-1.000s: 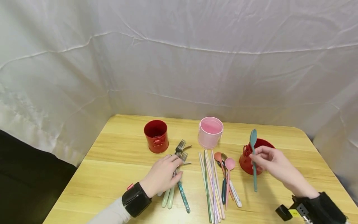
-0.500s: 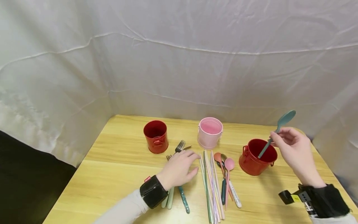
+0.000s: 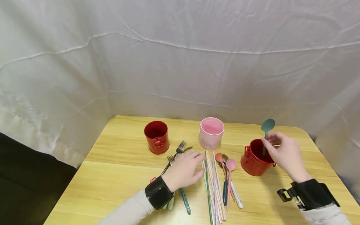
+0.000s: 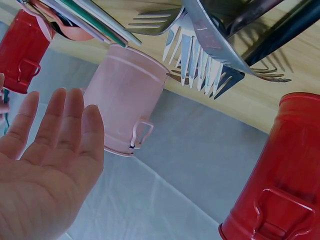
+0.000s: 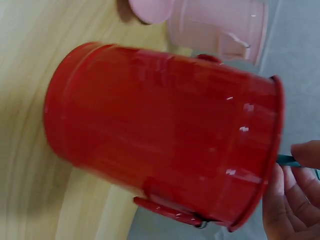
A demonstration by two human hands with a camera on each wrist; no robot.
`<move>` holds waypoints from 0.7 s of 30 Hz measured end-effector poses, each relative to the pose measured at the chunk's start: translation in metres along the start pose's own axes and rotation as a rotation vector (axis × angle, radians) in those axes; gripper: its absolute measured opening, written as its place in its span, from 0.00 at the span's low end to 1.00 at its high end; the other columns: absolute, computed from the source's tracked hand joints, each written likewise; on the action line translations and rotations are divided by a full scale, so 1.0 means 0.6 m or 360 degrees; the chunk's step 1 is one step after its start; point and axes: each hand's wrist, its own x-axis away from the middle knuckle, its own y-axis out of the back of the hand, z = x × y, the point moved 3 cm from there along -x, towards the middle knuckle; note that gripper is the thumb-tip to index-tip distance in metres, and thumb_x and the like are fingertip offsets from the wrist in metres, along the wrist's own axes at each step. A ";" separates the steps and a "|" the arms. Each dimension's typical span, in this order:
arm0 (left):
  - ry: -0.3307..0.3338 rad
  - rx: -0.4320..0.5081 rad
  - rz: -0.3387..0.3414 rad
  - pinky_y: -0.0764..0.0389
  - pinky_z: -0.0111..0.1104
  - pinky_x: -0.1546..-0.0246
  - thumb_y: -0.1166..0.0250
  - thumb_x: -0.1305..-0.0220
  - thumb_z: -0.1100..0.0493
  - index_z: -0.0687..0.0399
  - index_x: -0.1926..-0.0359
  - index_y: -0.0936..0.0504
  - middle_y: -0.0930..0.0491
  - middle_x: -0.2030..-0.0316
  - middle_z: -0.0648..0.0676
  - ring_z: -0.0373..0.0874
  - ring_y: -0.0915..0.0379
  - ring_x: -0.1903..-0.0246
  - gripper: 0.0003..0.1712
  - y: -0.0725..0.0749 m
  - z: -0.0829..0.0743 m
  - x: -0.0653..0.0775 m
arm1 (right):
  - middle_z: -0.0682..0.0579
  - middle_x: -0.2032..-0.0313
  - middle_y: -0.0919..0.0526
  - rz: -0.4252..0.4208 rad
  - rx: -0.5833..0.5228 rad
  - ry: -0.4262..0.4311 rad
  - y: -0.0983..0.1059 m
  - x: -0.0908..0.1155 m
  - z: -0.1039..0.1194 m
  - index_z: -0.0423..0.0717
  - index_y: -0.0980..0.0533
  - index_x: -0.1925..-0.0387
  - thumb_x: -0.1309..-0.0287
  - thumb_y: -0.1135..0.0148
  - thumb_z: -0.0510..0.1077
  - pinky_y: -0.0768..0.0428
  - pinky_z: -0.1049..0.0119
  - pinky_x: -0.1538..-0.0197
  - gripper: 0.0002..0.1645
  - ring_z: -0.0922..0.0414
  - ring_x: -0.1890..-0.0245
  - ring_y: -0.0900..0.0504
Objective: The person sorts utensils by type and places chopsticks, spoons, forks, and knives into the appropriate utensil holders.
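Observation:
My right hand (image 3: 287, 154) pinches a teal spoon (image 3: 268, 124) by its handle, bowl upward. The handle's lower end is down inside the right red bucket (image 3: 253, 164), and the fingers are at its rim, as the right wrist view also shows. My left hand (image 3: 184, 170), palm down with fingers relaxed, is over the gap between the forks (image 3: 181, 147) and the pastel chopsticks (image 3: 212, 187). It holds nothing; its palm (image 4: 45, 195) shows bare in the left wrist view. It hides part of the forks.
Several spoons (image 3: 231, 164) lie right of the chopsticks. A pink bucket (image 3: 209, 140) stands at the back middle, and another red bucket (image 3: 158, 145) at the back left. Pale curtains (image 3: 180, 68) surround the wooden table (image 3: 121, 150).
My right hand has moved over the right red bucket, turned the teal spoon handle down and lowered it in. My left hand has shifted right from the forks toward the chopsticks.

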 end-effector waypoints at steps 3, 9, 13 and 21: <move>0.0004 -0.0017 -0.0007 0.24 0.39 0.51 0.43 0.37 0.47 0.47 0.47 0.23 0.23 0.51 0.48 0.44 0.27 0.52 0.19 -0.002 0.001 0.002 | 0.44 0.74 0.17 0.0057 0.0038 0.0038 -0.008 0.001 -0.006 0.37 0.22 0.68 0.50 0.32 0.39 0.22 0.73 0.73 0.10 0.51 0.74 0.19; 0.0015 -0.0036 -0.0001 0.24 0.40 0.52 0.42 0.38 0.47 0.47 0.48 0.23 0.23 0.50 0.49 0.45 0.27 0.52 0.19 -0.009 0.002 0.005 | 0.43 0.76 0.18 0.0137 0.0093 0.0036 -0.014 0.003 -0.018 0.36 0.22 0.69 0.52 0.33 0.36 0.23 0.62 0.77 0.08 0.49 0.76 0.19; 0.0021 -0.0027 0.0014 0.24 0.41 0.51 0.42 0.38 0.48 0.48 0.47 0.23 0.23 0.50 0.49 0.45 0.27 0.51 0.20 -0.011 0.002 0.007 | 0.45 0.77 0.18 0.0139 0.0109 0.0032 -0.012 0.006 -0.022 0.36 0.23 0.69 0.52 0.34 0.35 0.25 0.64 0.79 0.07 0.52 0.78 0.21; 0.0068 0.0004 0.0059 0.27 0.43 0.47 0.41 0.38 0.48 0.50 0.45 0.24 0.24 0.47 0.50 0.46 0.28 0.48 0.22 -0.011 0.013 0.016 | 0.48 0.77 0.18 0.0112 0.0066 0.0044 0.000 0.019 0.003 0.41 0.22 0.70 0.52 0.34 0.36 0.25 0.71 0.77 0.05 0.61 0.79 0.23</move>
